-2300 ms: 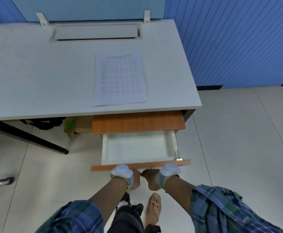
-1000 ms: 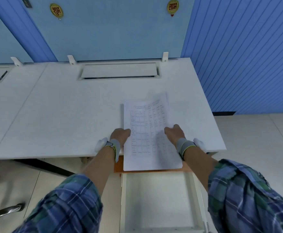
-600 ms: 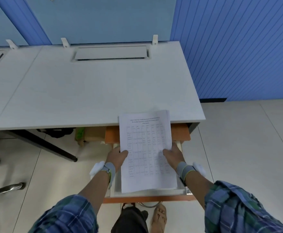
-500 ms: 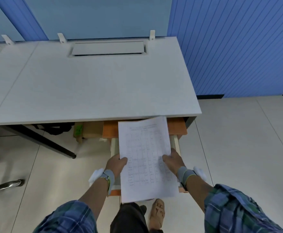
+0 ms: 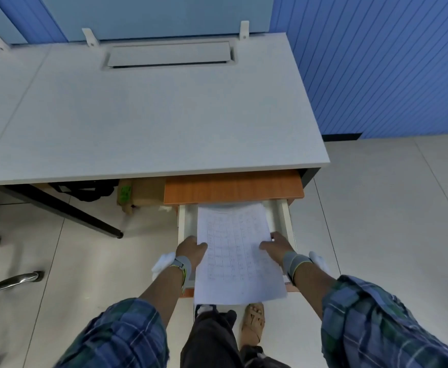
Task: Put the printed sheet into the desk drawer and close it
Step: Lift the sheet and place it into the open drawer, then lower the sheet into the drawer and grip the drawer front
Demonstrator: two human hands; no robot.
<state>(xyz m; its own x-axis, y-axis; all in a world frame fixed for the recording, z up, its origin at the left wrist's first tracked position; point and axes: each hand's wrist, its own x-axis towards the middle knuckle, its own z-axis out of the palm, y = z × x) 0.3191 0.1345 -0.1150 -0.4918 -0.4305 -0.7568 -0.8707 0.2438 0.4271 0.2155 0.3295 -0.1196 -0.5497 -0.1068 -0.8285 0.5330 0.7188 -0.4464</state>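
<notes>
The printed sheet (image 5: 235,251), white with a table of small print, hangs lengthwise over the open desk drawer (image 5: 280,215). Its far edge dips inside the drawer near the orange cabinet top (image 5: 233,187); its near edge sticks out past the drawer's front. My left hand (image 5: 191,248) grips the sheet's left edge with the thumb on top. My right hand (image 5: 277,247) grips the right edge the same way. The drawer's white inside walls show on both sides of the paper; its orange front is mostly hidden under the sheet and my wrists.
The white desk top (image 5: 148,112) with a cable flap (image 5: 169,55) stretches ahead. Under the desk are a black leg (image 5: 66,208), dark cables and a cardboard box (image 5: 138,193). A chair's chrome base (image 5: 7,281) stands at the left. A blue slatted wall (image 5: 377,62) runs along the right.
Both hands lifted the sheet off the desk top, carried it toward me and lowered it over the open drawer. Its far edge now dips into the drawer.
</notes>
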